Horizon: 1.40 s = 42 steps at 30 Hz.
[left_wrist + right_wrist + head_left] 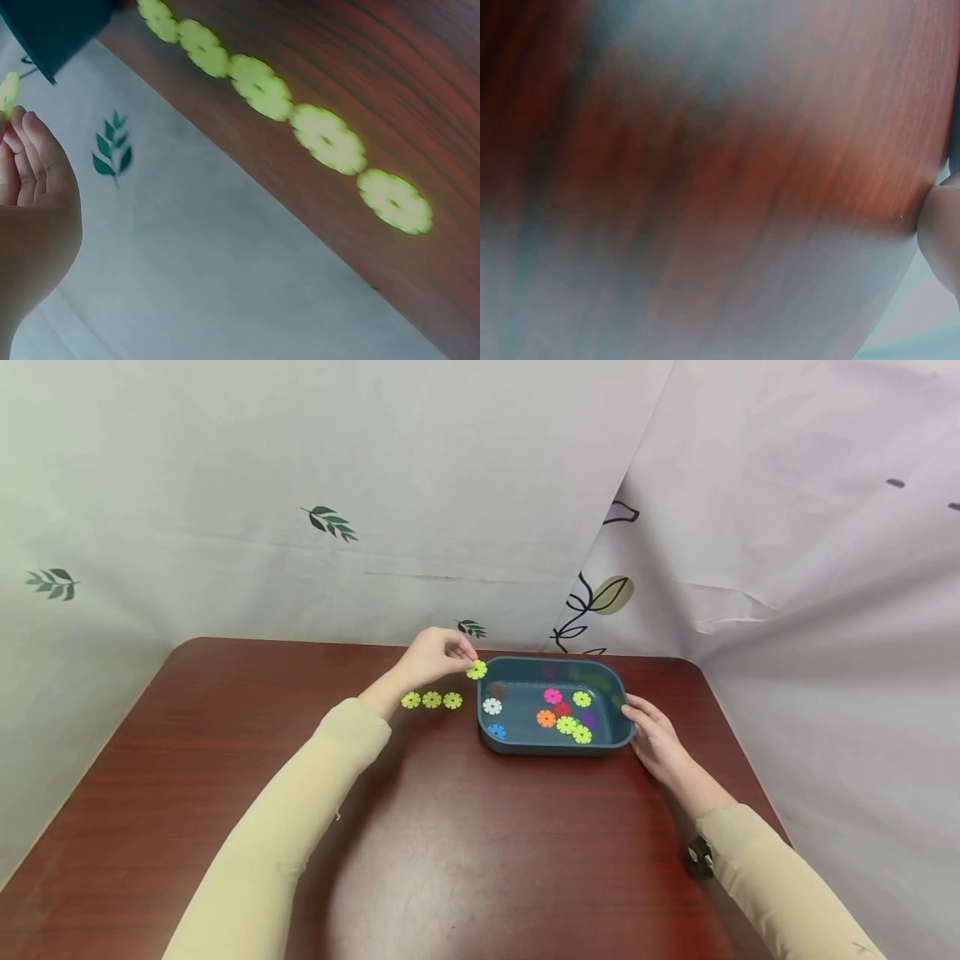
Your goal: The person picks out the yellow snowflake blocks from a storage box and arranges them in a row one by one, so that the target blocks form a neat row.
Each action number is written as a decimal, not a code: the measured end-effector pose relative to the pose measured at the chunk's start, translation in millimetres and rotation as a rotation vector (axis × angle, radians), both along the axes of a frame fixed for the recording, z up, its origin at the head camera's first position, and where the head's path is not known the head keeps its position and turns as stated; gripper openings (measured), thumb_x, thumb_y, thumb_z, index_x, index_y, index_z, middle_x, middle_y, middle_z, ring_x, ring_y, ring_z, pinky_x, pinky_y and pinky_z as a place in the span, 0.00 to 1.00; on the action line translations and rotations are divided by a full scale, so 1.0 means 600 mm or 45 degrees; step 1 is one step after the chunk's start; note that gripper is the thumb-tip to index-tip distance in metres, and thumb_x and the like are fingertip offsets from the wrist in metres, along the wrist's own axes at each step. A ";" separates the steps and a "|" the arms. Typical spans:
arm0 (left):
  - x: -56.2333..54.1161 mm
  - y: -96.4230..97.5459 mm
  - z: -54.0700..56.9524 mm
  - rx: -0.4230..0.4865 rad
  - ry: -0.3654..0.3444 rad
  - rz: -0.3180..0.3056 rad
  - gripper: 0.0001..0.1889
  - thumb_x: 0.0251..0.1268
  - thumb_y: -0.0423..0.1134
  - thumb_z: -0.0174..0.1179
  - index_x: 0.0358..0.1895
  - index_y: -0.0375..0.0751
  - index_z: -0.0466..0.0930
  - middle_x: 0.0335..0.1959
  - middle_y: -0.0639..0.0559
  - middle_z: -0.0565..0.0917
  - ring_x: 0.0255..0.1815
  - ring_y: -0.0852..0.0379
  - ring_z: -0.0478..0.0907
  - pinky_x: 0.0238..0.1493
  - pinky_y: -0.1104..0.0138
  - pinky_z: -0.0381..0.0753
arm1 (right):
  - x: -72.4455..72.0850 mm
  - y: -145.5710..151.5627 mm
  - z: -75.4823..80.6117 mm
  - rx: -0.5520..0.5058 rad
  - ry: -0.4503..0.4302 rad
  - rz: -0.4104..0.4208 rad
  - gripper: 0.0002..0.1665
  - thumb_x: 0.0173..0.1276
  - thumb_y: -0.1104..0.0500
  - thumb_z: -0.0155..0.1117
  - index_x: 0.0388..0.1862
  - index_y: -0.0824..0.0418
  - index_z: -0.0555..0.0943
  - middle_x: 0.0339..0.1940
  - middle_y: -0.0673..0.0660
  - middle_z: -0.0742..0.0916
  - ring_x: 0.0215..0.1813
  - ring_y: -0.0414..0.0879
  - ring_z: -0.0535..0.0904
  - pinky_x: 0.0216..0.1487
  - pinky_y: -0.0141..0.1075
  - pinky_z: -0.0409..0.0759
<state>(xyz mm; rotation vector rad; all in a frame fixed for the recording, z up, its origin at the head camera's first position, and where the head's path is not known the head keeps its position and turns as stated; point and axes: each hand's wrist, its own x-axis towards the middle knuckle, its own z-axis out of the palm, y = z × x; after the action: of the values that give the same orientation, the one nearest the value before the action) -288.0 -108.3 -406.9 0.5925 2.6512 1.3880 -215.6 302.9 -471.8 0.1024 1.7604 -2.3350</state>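
Between thumb and fingertips, my left hand (433,657) pinches a yellow-green flower-shaped disc (477,672) at the left rim of a dark blue-grey tray (525,748). The same disc (8,94) shows edge-on in the left wrist view. My right hand (660,745) grips the tray's right end, thumb at the rim and fingers outside. Several yellow-green discs (330,150) lie in a row on the table, left of the tray. Inside the tray are a white disc (492,706), a blue disc (497,732), an orange disc (546,718), a pink disc (552,696) and several others.
The reddish-brown wooden table (450,843) ends at the back against a pale curtain (412,485) printed with leaves. More of this cloth hangs along the right side. A dark object (700,857) sits beneath my right cuff.
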 end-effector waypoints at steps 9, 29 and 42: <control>0.010 -0.082 -0.014 -0.027 -0.014 0.103 0.06 0.69 0.33 0.69 0.44 0.34 0.90 0.41 0.40 0.91 0.43 0.48 0.87 0.48 0.65 0.83 | 0.000 0.000 -0.001 0.002 -0.003 -0.006 0.16 0.85 0.64 0.52 0.51 0.49 0.85 0.49 0.42 0.90 0.51 0.33 0.85 0.54 0.24 0.81; 0.045 -0.230 -0.068 -0.047 -0.091 0.321 0.09 0.71 0.35 0.68 0.47 0.31 0.88 0.41 0.40 0.90 0.33 0.70 0.82 0.40 0.76 0.80 | 0.002 -0.001 -0.001 0.024 0.006 -0.016 0.15 0.85 0.64 0.52 0.53 0.49 0.84 0.50 0.42 0.89 0.52 0.33 0.85 0.56 0.25 0.80; 0.072 -0.288 -0.093 -0.131 -0.087 0.368 0.10 0.71 0.36 0.68 0.47 0.32 0.88 0.40 0.43 0.91 0.33 0.74 0.80 0.39 0.77 0.78 | 0.001 0.000 -0.001 -0.002 -0.008 -0.028 0.17 0.84 0.65 0.51 0.49 0.48 0.86 0.47 0.42 0.89 0.49 0.33 0.85 0.53 0.25 0.81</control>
<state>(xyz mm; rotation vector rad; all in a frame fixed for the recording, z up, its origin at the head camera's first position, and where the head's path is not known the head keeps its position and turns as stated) -244.7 -281.3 -462.5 0.1517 2.8159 1.2960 -214.9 302.9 -472.3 0.1292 1.7635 -2.3489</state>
